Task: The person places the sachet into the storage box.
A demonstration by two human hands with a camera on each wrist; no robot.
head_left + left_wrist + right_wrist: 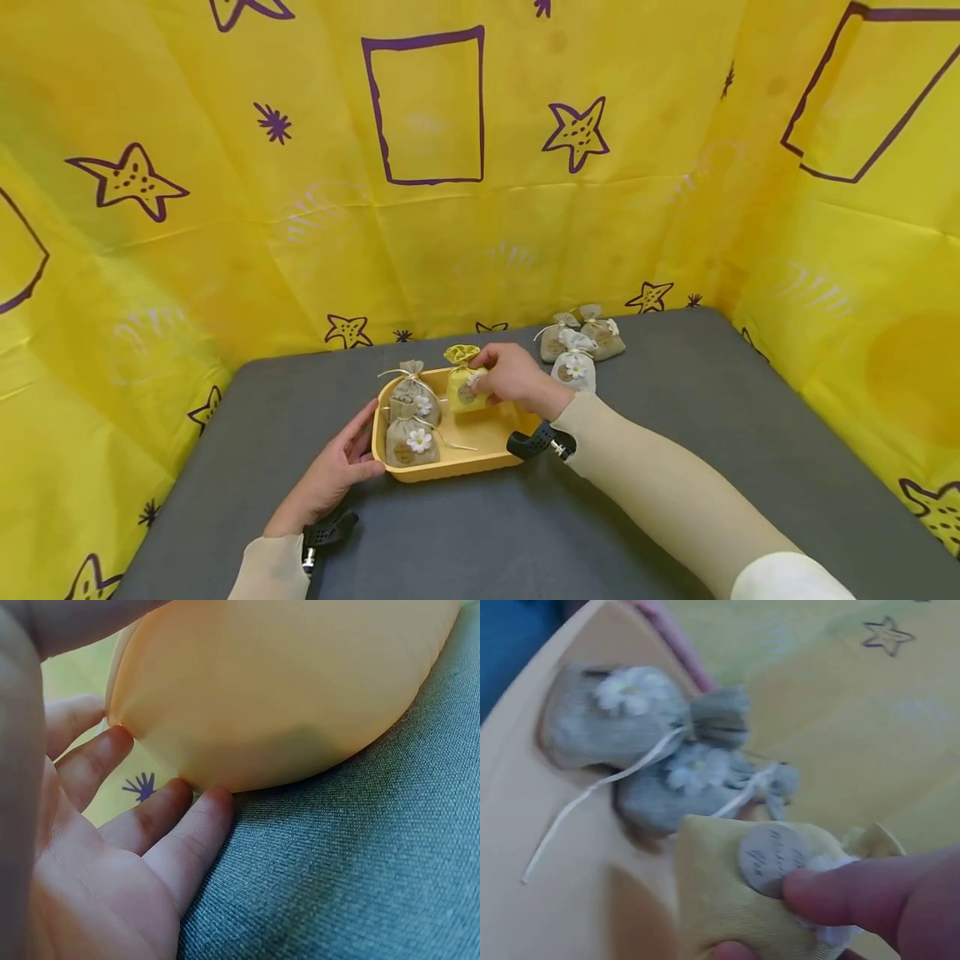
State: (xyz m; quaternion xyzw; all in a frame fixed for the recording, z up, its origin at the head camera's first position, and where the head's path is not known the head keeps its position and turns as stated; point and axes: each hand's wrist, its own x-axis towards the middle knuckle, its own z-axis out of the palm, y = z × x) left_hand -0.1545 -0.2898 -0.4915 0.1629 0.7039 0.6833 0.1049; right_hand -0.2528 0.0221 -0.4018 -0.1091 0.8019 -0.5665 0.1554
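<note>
In the head view, my right hand pinches a small yellow drawstring sachet above the yellow plastic tray. The right wrist view shows my thumb on the front of the yellow sachet, beside its round label and white flower. Two grey-beige sachets with white flowers and cords sit at the tray's left end. My left hand rests against that end, its fingers along the side wall and the thumb at the front corner. Up close, its fingertips touch the tray's outer wall.
Right of the tray, near the back of the grey table, stand a white sachet and two beige sachets. A yellow cloth with purple drawings rises behind the table and along both sides.
</note>
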